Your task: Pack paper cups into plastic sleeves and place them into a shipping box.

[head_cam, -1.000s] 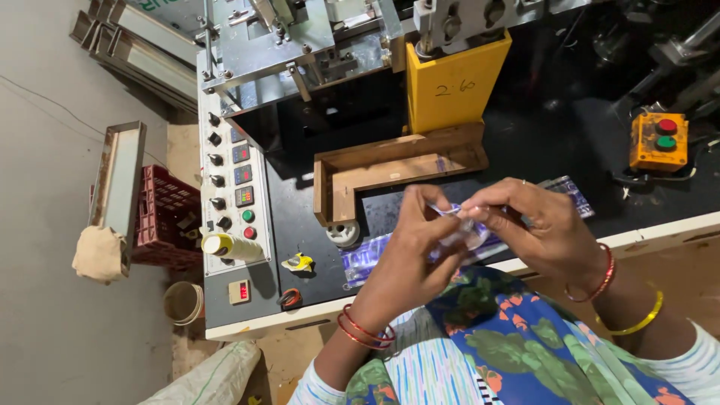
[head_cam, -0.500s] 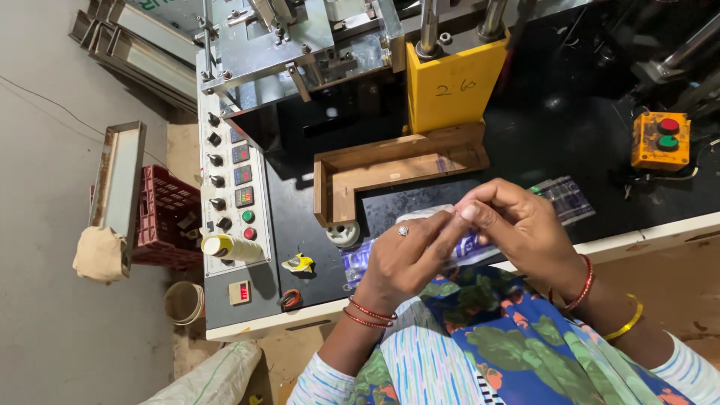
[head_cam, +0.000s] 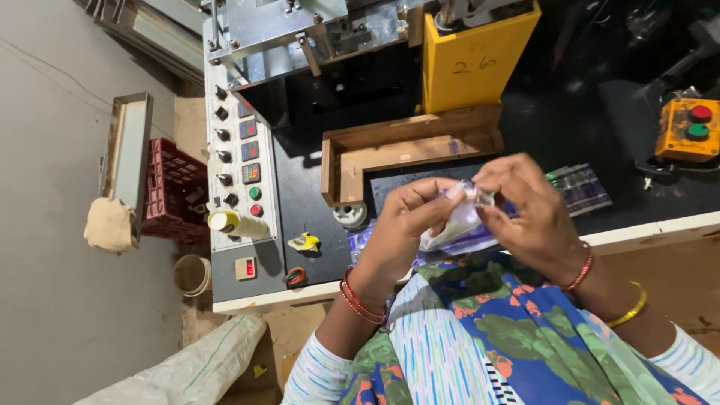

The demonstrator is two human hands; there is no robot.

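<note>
Pinching a clear plastic pouch (head_cam: 457, 221) between both hands, my left hand (head_cam: 401, 225) at nine o'clock, right hand (head_cam: 525, 214) at three, fingers closed on it above the black machine bed (head_cam: 315, 187). I judge the slick film could slip from my fingertips.

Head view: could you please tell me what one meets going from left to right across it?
Cloth bundle → red crate → control panel → left hand → clear plastic pouch → right hand → orange button box.
</note>
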